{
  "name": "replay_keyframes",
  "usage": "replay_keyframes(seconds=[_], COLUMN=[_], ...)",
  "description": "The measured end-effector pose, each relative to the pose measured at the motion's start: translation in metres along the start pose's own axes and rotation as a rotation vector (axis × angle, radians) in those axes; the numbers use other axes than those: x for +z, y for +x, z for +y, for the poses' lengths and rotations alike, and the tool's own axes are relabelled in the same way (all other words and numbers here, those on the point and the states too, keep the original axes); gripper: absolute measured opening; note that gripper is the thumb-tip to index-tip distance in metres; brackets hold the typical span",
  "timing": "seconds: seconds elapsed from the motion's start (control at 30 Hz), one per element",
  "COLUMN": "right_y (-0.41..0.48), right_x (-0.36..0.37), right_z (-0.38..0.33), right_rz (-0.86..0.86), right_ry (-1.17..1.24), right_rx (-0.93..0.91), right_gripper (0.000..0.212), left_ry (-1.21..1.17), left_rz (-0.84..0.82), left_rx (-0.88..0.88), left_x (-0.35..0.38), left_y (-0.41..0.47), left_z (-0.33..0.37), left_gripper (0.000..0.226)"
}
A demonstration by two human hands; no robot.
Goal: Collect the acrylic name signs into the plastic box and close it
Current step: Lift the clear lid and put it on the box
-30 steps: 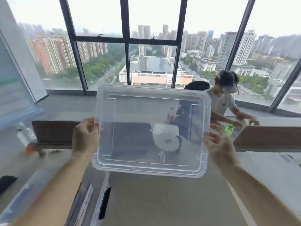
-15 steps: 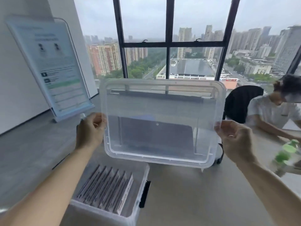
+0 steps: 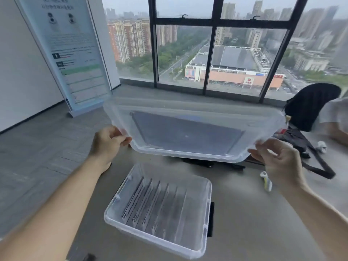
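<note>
A clear plastic lid (image 3: pixel 190 132) hangs in the air, tilted toward flat, above and beyond the box. My left hand (image 3: pixel 108 143) grips its left edge and my right hand (image 3: pixel 276 159) grips its right corner. Below it on the grey table stands the open clear plastic box (image 3: pixel 113 219). Inside it several acrylic name signs (image 3: pixel 154 206) stand on edge in a row.
A black latch clip (image 3: pixel 211 219) shows at the box's right side. A small white and yellow object (image 3: pixel 266 180) and a black bag with strap (image 3: pixel 308 153) lie to the right. A seated person (image 3: pixel 335 117) and black chair (image 3: pixel 310 108) are at far right. A standing poster (image 3: pixel 73 53) is at left.
The view has swung left and down, so the whole box with the signs now shows. The lid has tipped from facing me toward flat and sits lower, still held by both hands.
</note>
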State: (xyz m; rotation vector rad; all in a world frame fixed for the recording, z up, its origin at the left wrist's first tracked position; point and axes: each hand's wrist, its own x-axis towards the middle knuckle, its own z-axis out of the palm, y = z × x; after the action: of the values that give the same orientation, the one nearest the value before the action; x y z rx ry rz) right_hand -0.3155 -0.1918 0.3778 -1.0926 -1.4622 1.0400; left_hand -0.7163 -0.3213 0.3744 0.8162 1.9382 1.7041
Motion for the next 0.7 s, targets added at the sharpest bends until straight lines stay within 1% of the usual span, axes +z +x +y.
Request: replay_keyframes(seconds=[0.03,0.1,0.13,0.17,0.2,0.23,0.27,0.3,0.33,0.37,0.43,0.47,0.53,0.63,0.7], right_y=[-0.002,-0.003,-0.004,-0.008,-0.010,-0.014,-0.015,-0.016,-0.013,-0.013,-0.012,-0.013,-0.015,-0.022,-0.026], right_x=[0.013,0.030,0.036,0.043,0.046,0.051,0.054,0.059,0.059,0.062,0.060,0.060,0.061,0.064,0.066], right_z=[0.002,0.015,0.022,0.022,0.026,0.023,0.021,0.015,0.016,0.012,0.012,0.014,0.018,0.017,0.020], right_rz=[-0.002,0.001,-0.020,-0.032,-0.036,-0.026,-0.010,0.006,0.046,0.088,0.146,0.138,0.128,0.108,0.091], right_ry=[0.022,-0.064,-0.139,-0.184,-0.196,-0.151,-0.050,0.085,0.170,0.213,0.118,0.052,-0.040,-0.025,-0.085], right_rx=[0.031,0.055,0.076,0.102,0.115,0.123,0.167,0.223,0.291,0.369,0.464,0.463,0.481,0.512,0.522], right_gripper=[0.018,0.017,0.032,0.052,0.064,0.066,0.059,0.045,0.034,0.029,0.020,0.017,0.022,0.046,0.054], left_ry=[-0.002,-0.021,-0.023,-0.043,-0.087,-0.149,-0.198,-0.218,-0.212,-0.181,-0.095,-0.019,0.097,0.111,0.201], left_rz=[-0.046,-0.128,-0.172,-0.217,-0.259,-0.296,-0.332,-0.362,-0.387,-0.395,-0.395,-0.391,-0.373,-0.386,-0.399], left_rx=[-0.016,-0.041,-0.054,-0.078,-0.121,-0.180,-0.239,-0.287,-0.324,-0.349,-0.352,-0.317,-0.253,-0.279,-0.285], left_x=[-0.006,-0.021,-0.029,-0.036,-0.042,-0.047,-0.048,-0.048,-0.046,-0.043,-0.035,-0.034,-0.033,-0.038,-0.039], left_y=[0.014,0.042,0.055,0.069,0.082,0.094,0.101,0.107,0.108,0.108,0.106,0.105,0.105,0.102,0.099], left_z=[-0.006,-0.020,-0.026,-0.030,-0.034,-0.037,-0.037,-0.038,-0.037,-0.036,-0.038,-0.039,-0.044,-0.046,-0.043], left_gripper=[0.019,0.018,0.017,0.017,0.019,0.022,0.025,0.026,0.027,0.024,0.009,0.006,0.028,0.059,0.071])
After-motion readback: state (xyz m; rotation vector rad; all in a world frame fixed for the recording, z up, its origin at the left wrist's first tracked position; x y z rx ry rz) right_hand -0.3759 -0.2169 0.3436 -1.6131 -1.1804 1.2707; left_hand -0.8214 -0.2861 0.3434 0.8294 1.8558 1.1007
